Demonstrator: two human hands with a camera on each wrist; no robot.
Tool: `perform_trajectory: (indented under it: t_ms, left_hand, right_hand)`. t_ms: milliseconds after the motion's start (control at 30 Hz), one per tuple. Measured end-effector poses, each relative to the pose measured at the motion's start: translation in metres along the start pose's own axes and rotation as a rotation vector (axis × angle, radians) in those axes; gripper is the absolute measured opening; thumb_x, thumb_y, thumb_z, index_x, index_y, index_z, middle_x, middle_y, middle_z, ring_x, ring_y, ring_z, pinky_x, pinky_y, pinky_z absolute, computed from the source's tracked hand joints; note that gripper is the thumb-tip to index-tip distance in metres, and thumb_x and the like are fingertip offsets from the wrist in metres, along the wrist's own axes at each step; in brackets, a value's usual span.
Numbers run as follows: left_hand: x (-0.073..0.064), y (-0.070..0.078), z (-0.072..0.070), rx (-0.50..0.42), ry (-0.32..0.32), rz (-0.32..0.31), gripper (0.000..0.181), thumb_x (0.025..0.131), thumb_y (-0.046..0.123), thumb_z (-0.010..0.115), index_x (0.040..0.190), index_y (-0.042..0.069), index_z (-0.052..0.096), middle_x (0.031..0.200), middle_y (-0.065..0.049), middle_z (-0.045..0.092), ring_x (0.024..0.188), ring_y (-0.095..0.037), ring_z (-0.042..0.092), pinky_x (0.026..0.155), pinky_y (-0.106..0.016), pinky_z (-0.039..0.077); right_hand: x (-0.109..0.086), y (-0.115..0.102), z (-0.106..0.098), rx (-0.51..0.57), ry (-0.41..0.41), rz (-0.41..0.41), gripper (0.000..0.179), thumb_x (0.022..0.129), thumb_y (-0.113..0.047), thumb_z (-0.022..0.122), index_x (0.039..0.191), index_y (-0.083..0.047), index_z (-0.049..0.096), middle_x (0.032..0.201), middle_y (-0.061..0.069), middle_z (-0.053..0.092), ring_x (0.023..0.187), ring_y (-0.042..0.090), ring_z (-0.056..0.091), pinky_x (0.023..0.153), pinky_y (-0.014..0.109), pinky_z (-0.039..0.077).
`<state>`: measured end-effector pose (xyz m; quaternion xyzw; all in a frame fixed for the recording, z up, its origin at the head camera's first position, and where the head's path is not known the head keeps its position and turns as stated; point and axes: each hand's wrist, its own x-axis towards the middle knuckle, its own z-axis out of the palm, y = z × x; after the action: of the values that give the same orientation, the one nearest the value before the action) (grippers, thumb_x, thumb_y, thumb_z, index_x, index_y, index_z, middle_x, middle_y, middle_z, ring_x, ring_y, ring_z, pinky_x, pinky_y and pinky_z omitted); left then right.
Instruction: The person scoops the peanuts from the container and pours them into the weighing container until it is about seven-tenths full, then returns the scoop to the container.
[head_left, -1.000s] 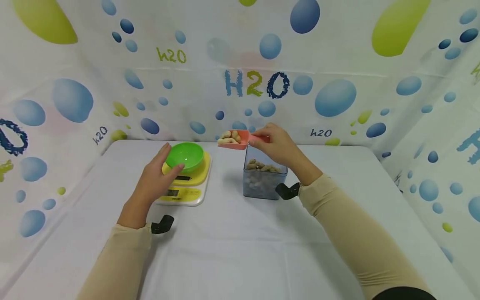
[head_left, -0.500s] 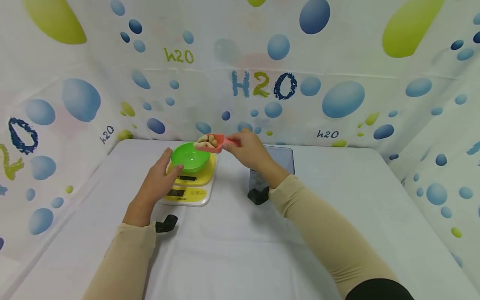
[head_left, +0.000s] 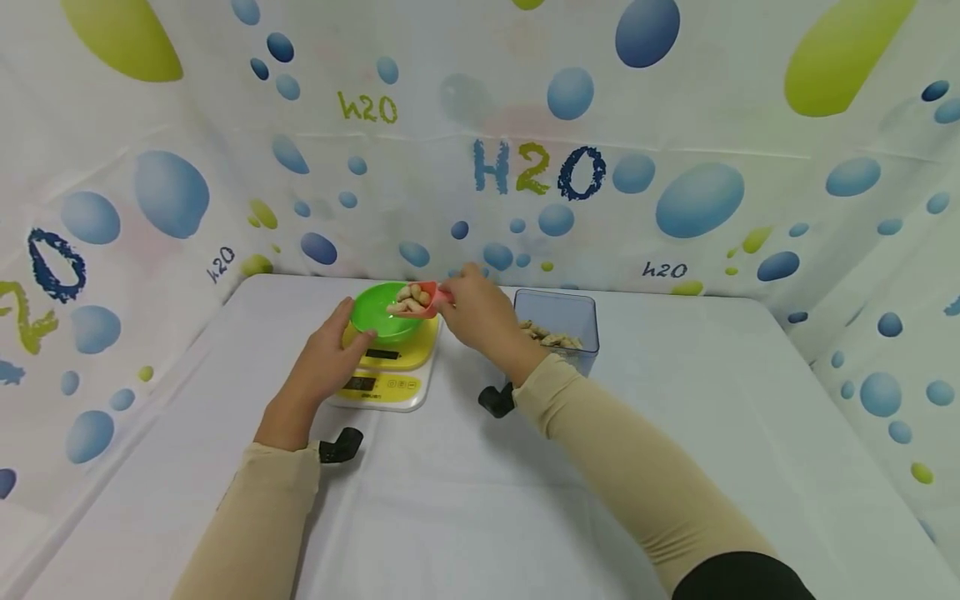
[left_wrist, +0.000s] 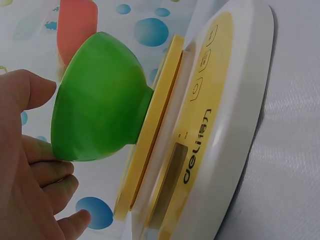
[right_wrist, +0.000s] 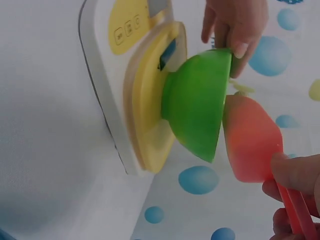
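Observation:
My right hand (head_left: 483, 312) grips the handle of a coral-pink scoop (right_wrist: 252, 142) between thumb and fingers. Unshelled-looking peanuts (head_left: 410, 300) lie in the scoop, which is over the right side of a green bowl (head_left: 378, 321). That bowl stands on the yellow platform of a white and yellow kitchen scale (left_wrist: 220, 100). My left hand (head_left: 322, 358) is at the bowl's left side, thumb and fingers spread, with fingertips right at its rim. In the right wrist view, the scoop's tip is close beside the bowl's rim, and its contents are mostly hidden.
A translucent grey-blue container (head_left: 588, 333) with more peanuts (head_left: 555, 337) stands right of the scale, partly behind my right forearm. White cloth (head_left: 450, 517) covers the table. Behind it hangs a patterned curtain (head_left: 420, 183).
My right hand has carried the loaded scoop left from above the container to over the bowl, lowering and tilting it slightly. The left hand stays beside the bowl.

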<state>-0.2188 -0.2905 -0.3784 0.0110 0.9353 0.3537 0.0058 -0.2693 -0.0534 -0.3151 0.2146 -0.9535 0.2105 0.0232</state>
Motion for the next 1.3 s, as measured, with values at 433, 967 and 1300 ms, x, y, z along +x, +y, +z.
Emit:
perform_trajectory:
  t_ms: [433,967,1300]
  left_hand:
    - [0.000,0.001,0.003,-0.003,0.000,-0.012,0.078,0.101,0.048,0.041,0.160,0.012,0.003,0.166,-0.011,0.007,0.152,-0.034,0.009,0.122,-0.055,0.014]
    - [0.000,-0.003,0.003,0.005,0.014,-0.018,0.080,0.100,0.053,0.041,0.160,0.014,0.004,0.166,-0.011,0.009,0.152,-0.036,0.012,0.121,-0.057,0.016]
    - [-0.002,-0.001,0.000,0.006,0.012,-0.015,0.078,0.101,0.050,0.042,0.160,0.016,0.004,0.166,-0.010,0.009,0.152,-0.036,0.011,0.121,-0.057,0.015]
  right_hand:
    - [-0.003,-0.008,0.007,-0.210,0.087,-0.143,0.030,0.096,-0.028,0.064,0.122,-0.015,0.070,0.097,0.003,0.050,0.075,0.016,0.051,0.057,0.022,0.049]
    - [-0.004,-0.011,0.012,-0.488,0.256,-0.333,0.023,0.097,-0.011,0.060,0.116,-0.013,0.074,0.101,0.007,0.059,0.076,0.018,0.059,0.058,0.025,0.056]
    - [-0.006,-0.012,0.010,-0.580,0.324,-0.399,0.018,0.094,-0.010,0.063,0.106,-0.017,0.076,0.104,0.005,0.060,0.081,0.020,0.059,0.054,0.027,0.052]
